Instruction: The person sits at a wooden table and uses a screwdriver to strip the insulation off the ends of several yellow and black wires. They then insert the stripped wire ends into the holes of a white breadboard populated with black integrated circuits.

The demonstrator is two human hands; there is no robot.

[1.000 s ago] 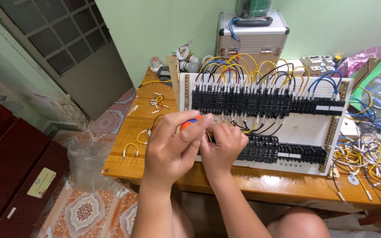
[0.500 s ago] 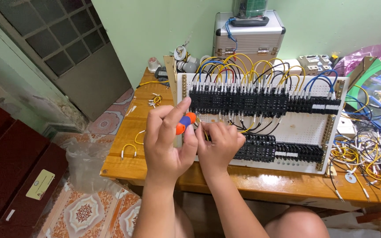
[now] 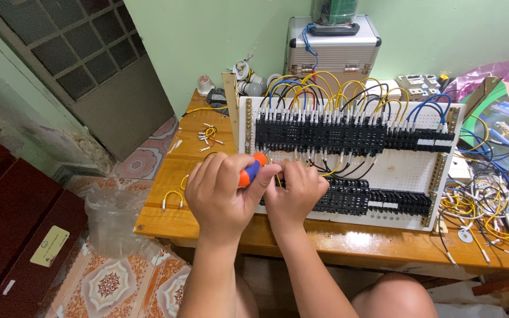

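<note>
A white perforated panel [image 3: 407, 168] lies on the wooden table [image 3: 166, 218], carrying two rows of black terminal blocks [image 3: 337, 136] wired with yellow, blue and black leads. My left hand [image 3: 222, 194] grips an orange and blue screwdriver [image 3: 250, 171] at the panel's lower left corner. My right hand [image 3: 294, 191] is closed right beside it, pinching a yellow wire against the lower block row. The screwdriver's tip and the pinched wire end are hidden by my fingers.
A silver metal case [image 3: 332, 50] stands at the back against the green wall. Loose yellow wire loops [image 3: 172, 199] lie on the table's left part; a tangle of wires [image 3: 490, 206] and coloured boxes sit at right. A clear plastic bag [image 3: 113, 218] hangs left of the table.
My left hand has turned, bringing the screwdriver handle more upright and a little right toward the panel. My right hand stays on the wire at the same spot.
</note>
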